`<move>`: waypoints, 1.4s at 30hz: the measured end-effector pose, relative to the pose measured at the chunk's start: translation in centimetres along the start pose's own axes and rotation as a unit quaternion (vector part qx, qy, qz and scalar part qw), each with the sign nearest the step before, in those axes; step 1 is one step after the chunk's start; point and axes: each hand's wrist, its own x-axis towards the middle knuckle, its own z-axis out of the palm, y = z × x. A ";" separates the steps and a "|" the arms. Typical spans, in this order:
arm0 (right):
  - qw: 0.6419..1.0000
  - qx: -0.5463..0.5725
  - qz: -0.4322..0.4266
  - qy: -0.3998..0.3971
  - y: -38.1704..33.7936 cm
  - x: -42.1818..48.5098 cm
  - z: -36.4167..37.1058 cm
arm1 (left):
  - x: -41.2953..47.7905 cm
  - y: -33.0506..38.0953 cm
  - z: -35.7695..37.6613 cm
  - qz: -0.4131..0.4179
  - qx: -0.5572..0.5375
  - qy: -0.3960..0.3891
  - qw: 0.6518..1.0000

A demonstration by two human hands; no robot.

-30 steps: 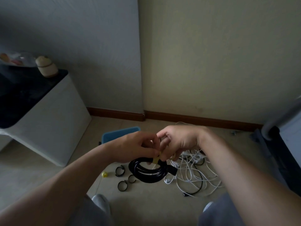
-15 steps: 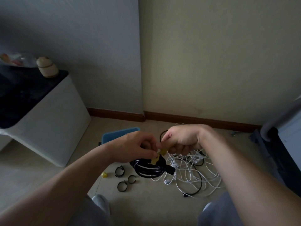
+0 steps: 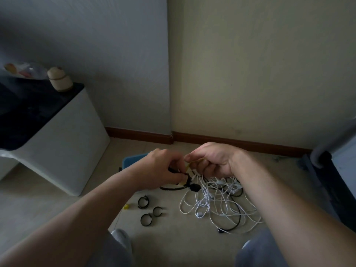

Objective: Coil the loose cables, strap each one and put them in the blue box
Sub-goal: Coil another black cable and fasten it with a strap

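My left hand (image 3: pixel 162 169) grips a coiled black cable (image 3: pixel 174 187), most of which is hidden under the hand. My right hand (image 3: pixel 211 160) pinches a yellow strap (image 3: pixel 189 165) that runs from its fingers down to the coil. Both hands are held above the floor in the middle of the view. Behind my left hand, only a corner of the blue box (image 3: pixel 131 160) shows. A loose tangle of white cables (image 3: pixel 217 203) with a black cable among them lies on the floor below my right hand.
Three black strap rings (image 3: pixel 146 211) and a small yellow piece (image 3: pixel 126 206) lie on the floor in front of my knees. A white cabinet (image 3: pixel 57 143) with a dark top stands at the left. Dark furniture (image 3: pixel 331 182) stands at the right edge.
The coil has tilted on edge and is now mostly hidden under my left hand. My right hand has drawn the yellow strap up and to the right, away from the coil.
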 end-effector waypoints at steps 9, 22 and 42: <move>0.994 0.089 -0.065 0.019 0.1 -0.3 0.3 | 0.8 -0.3 0.1 -0.071 0.013 0.071 0.995; 0.992 0.070 -0.103 0.021 0.3 -1.1 1.0 | 1.5 -0.7 0.0 -0.144 -0.104 0.117 0.977; 0.935 -0.147 -0.264 0.183 1.3 -0.1 3.5 | 1.5 -2.3 -0.8 -0.234 -0.476 0.070 0.845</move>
